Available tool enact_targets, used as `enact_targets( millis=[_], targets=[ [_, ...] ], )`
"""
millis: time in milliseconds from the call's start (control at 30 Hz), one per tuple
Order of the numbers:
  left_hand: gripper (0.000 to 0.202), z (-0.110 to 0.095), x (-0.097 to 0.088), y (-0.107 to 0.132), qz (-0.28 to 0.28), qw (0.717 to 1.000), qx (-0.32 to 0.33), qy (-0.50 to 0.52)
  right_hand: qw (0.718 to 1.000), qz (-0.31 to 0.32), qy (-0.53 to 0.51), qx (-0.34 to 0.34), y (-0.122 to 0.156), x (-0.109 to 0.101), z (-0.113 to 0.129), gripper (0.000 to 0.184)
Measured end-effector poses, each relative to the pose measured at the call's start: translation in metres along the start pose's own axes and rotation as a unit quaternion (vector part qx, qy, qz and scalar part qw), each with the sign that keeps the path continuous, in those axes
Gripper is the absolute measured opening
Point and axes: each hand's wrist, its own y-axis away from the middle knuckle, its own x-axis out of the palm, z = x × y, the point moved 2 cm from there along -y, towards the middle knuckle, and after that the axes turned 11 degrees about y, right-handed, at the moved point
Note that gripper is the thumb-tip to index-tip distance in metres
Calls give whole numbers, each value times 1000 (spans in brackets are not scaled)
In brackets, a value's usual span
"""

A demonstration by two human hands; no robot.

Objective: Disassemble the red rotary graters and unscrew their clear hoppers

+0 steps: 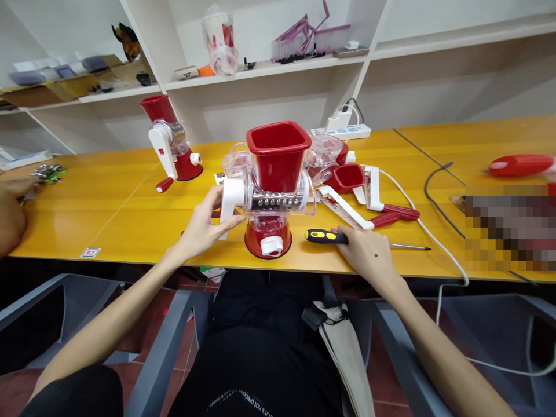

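Observation:
A rotary drum grater [278, 168] stands upright on the table in front of me, with a red hopper on top, a metal drum in a clear housing and a red base. On its left side, my left hand [211, 223] grips the white crank arm [232, 197], thumb in front and fingers behind. My right hand [367, 252] is closed on a screwdriver [324, 236] lying along the table. The black-and-yellow handle points left and the thin shaft sticks out to the right.
Behind the grater lie loose clear housings [324, 156], a red hopper [347, 176] and white cranks with red handles [347, 208]. A second grater [169, 139] stands back left. Another person's hand [11, 214] is at far left. A white cable [430, 231] crosses the table's right side.

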Motion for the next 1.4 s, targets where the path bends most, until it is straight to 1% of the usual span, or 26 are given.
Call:
enact_targets(
  millis=[100, 233, 300, 333, 400, 467, 500, 533, 600, 633, 700, 767, 833, 933, 1067, 1200, 1267, 1333, 1400],
  targets=[
    [46, 10, 1, 9, -4, 1000, -19, -4, 1000, -4, -1, 2, 0, 0, 0, 51],
    [44, 16, 2, 10, -12, 999, -28, -32, 1000, -8, -3, 1, 1, 0, 0, 52],
    [44, 16, 4, 11, -19, 998, -22, -58, 1000, -12, -7, -1, 2, 0, -1, 51],
    [43, 15, 6, 14, -38, 996, -8, -78, 1000, -15, -10, -1, 2, 0, -1, 51],
    [41, 11, 11, 27, -114, 984, 38, -128, 1000, -19, -16, 1, 1, 1, -2, 50],
    [37, 6, 21, 49, -217, 956, 96, -170, 999, -26, -25, 3, 1, 2, -3, 50],
    [37, 3, 28, 61, -238, 947, 126, -177, 999, -30, -30, 2, 0, 3, -3, 50],
    [38, 2, 37, 73, -225, 947, 142, -179, 999, -35, -35, 2, 0, 3, -3, 51],
    [44, 3, 54, 91, -150, 964, 132, -177, 998, -47, -45, 1, -2, 3, -2, 55],
    [48, 5, 61, 97, -126, 971, 111, -172, 997, -54, -50, -1, -3, 3, -1, 57],
    [60, 8, 71, 100, -99, 980, 50, -163, 996, -71, -59, -7, -4, 4, 1, 59],
    [77, 10, 76, 92, -89, 985, -20, -147, 993, -93, -67, -16, -5, 4, 2, 58],
    [92, 10, 80, 79, -80, 987, -82, -116, 990, -117, -71, -28, -5, 6, 2, 53],
    [106, 9, 86, 58, -77, 986, -138, -52, 984, -151, -73, -52, -6, 8, 2, 48],
    [109, 11, 89, 44, -81, 984, -156, 2, 980, -174, -67, -69, -8, 11, 1, 46],
    [111, 15, 85, 44, -75, 987, -145, 9, 977, -187, -61, -77, -12, 14, 1, 45],
    [113, 17, 84, 45, -76, 986, -149, 9, 975, -195, -59, -86, -15, 17, 0, 44],
    [115, 19, 84, 45, -75, 986, -151, 5, 973, -204, -57, -94, -17, 19, 0, 43],
    [115, 21, 85, 44, -71, 988, -140, -3, 970, -216, -55, -99, -19, 21, -1, 43]
  ],
)
